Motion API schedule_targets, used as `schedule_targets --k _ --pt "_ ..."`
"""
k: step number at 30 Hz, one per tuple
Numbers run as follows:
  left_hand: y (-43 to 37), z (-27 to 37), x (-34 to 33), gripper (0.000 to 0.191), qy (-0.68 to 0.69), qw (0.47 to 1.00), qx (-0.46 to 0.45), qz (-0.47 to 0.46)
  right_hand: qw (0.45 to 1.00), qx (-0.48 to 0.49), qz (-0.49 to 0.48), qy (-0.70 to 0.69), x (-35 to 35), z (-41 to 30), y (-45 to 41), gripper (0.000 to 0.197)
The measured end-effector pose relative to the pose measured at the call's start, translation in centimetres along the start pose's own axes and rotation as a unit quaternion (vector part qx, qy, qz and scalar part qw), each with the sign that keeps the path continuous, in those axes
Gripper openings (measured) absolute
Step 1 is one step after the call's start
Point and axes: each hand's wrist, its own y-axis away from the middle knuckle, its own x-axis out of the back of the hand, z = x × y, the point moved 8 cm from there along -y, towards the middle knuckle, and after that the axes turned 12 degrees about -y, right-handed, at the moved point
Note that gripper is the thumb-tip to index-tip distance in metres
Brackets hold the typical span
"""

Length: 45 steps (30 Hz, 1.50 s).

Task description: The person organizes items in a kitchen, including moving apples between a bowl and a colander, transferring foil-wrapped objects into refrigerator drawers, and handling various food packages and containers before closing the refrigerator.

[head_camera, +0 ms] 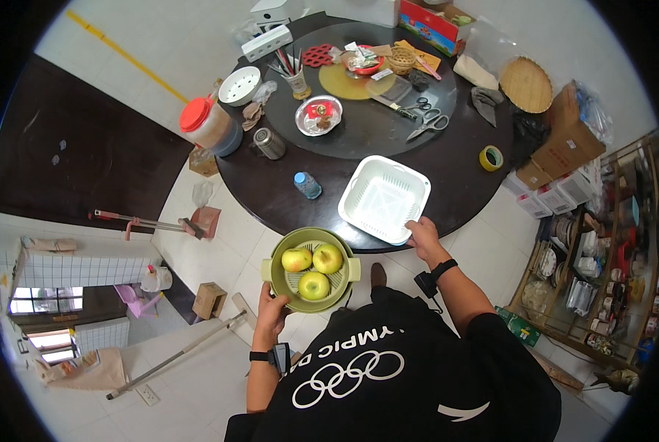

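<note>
My left hand [272,308] grips the near left rim of a round green plastic basin with a slotted drain basket [291,282] inside. Three yellow-green apples [314,285] lie in it, and it is held in front of the table's edge. With my right hand [424,237] I hold the near right corner of a square white plastic drain basket [387,199]. That basket is over the front edge of the dark round table [318,212], and a bluish rim shows beneath its near corner. Whether it rests on the tabletop I cannot tell.
Left of the white basket stands a small blue-capped bottle [308,185]. A steel cup [269,143] and a red-lidded jug [211,127] are farther left. Scissors [429,124] and a foil-like plate [318,116] lie on the glass turntable [351,143]. A tape roll [491,158] sits right.
</note>
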Motion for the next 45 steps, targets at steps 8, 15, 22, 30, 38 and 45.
schedule_targets --k 8,15,22,30,38,45 --pt "-5.8 0.6 -8.4 0.057 -0.035 0.994 0.072 -0.07 0.996 0.056 0.046 -0.042 9.1 -4.6 1.6 0.031" --pt "-15.1 -2.0 -17.1 0.058 -0.112 0.967 0.13 -0.189 0.965 0.143 0.129 -0.175 19.7 -7.8 11.6 0.041" --pt "-22.1 -8.5 -25.5 0.048 -0.214 0.906 0.052 -0.361 0.893 0.194 0.305 -0.269 32.3 -0.9 27.5 0.039" --pt "-21.4 -14.7 -30.6 0.032 -0.445 0.814 -0.094 -0.363 0.759 0.237 0.475 -0.376 35.1 15.1 52.9 0.038" --pt "-11.1 -19.7 -31.0 0.049 -0.469 0.758 0.211 -0.401 0.514 0.35 0.605 -0.498 33.6 29.0 73.5 0.03" --pt "-3.7 -22.3 -31.3 0.065 -0.514 0.706 0.236 -0.426 0.336 0.394 0.754 -0.405 35.1 35.4 93.6 0.03"
